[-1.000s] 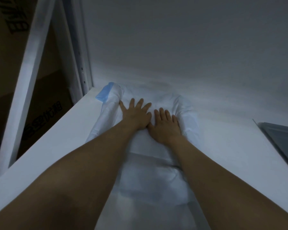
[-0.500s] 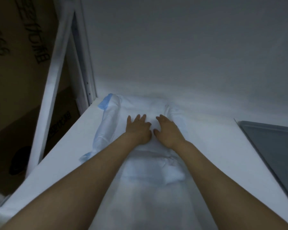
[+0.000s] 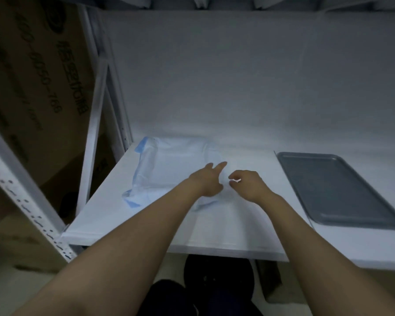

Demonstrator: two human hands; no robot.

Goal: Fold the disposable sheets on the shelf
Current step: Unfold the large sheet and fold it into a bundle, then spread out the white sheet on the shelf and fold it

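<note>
Both forearms reach forward over the white shelf (image 3: 237,226), side by side, ending over the right edge of the folded disposable sheet (image 3: 169,172). The sheet lies toward the shelf's back left corner, white with pale blue edging showing at its far left corner and at its near left corner, where the material bunches.

The left hand (image 3: 206,182) lies low over the sheet's right part, palm down, with two fingers stretched straight ahead and slightly spread; its fingers are loose and grip nothing. Whether the palm presses the sheet cannot be told.

The right hand (image 3: 246,182) hovers just beside it, to the right of the sheet's edge, wrist slightly raised, fingers curled inward with thumb and forefinger nearly meeting; whether they pinch any fabric is unclear.

A grey metal tray (image 3: 335,190) sits flat on the shelf well to the right. A brown printed cardboard box (image 3: 32,87) stands beyond the shelf's white upright post (image 3: 94,133) at left.
</note>
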